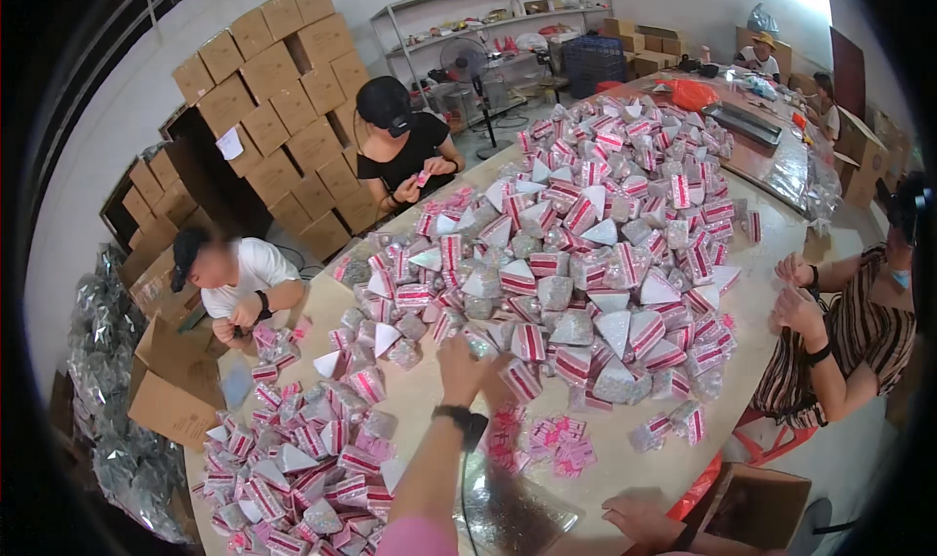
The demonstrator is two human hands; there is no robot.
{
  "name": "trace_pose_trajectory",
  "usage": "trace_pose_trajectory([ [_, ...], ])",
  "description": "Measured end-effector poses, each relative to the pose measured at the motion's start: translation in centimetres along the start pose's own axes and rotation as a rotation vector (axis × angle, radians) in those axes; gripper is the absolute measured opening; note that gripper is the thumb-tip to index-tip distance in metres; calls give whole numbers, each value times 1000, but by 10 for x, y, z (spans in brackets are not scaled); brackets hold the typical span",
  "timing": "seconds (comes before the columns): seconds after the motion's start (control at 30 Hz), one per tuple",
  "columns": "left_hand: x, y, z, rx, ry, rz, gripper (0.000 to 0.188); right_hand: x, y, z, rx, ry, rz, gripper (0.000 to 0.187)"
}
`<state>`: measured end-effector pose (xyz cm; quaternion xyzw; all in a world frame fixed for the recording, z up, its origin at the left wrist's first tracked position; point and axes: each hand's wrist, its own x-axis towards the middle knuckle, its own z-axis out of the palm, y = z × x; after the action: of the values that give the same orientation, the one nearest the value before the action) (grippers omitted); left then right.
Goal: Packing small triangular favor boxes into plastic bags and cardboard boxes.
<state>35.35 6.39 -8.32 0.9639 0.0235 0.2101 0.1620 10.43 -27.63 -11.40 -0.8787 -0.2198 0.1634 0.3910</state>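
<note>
My left hand, with a black band on its wrist, reaches to the near edge of a large heap of packets. These are wedge-shaped, in clear sparkling wrap with pink and white striped labels. Its fingers close on a wrapped packet, partly hidden by the hand. Low in the view, my right hand is held near the table's front edge with its fingers apart and nothing in them. Small pink printed cards lie spread between my hands, above a clear plastic sheet or bag.
Another packet heap covers the table at left. An open carton stands below the front edge at right. People sit round the table: one in black, one in white, one in stripes. Stacked cartons line the wall.
</note>
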Motion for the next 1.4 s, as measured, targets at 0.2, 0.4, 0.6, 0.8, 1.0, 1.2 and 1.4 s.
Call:
trace_pose_trajectory([
  [0.2, -107, -24, -123, -1516, -192, -552, 43, 15, -58, -29, -86, 18, -60, 24],
  [0.4, -231, -17, -184, -2289, -202, -764, 56, 19, -94, -19, 103, -132, -44, 26],
  [0.6, -323, -3, -180, -2484, -221, -891, 61, 22, -133, 6, 472, -344, -93, 20],
  [0.8, -361, 43, -183, -2250, -162, -967, 53, 15, -167, 20, 985, -841, 261, 16],
  [1.0, -365, 67, -196, -2077, -305, -987, 64, 11, -139, 47, 1377, -956, 189, 18],
  [1.2, -364, 52, -211, -2087, -490, -789, 69, 11, -150, 37, 1215, -946, 119, 16],
  [1.4, -351, 50, -198, -2076, -206, -820, 58, 15, -177, 10, 1029, -906, 97, 16],
])
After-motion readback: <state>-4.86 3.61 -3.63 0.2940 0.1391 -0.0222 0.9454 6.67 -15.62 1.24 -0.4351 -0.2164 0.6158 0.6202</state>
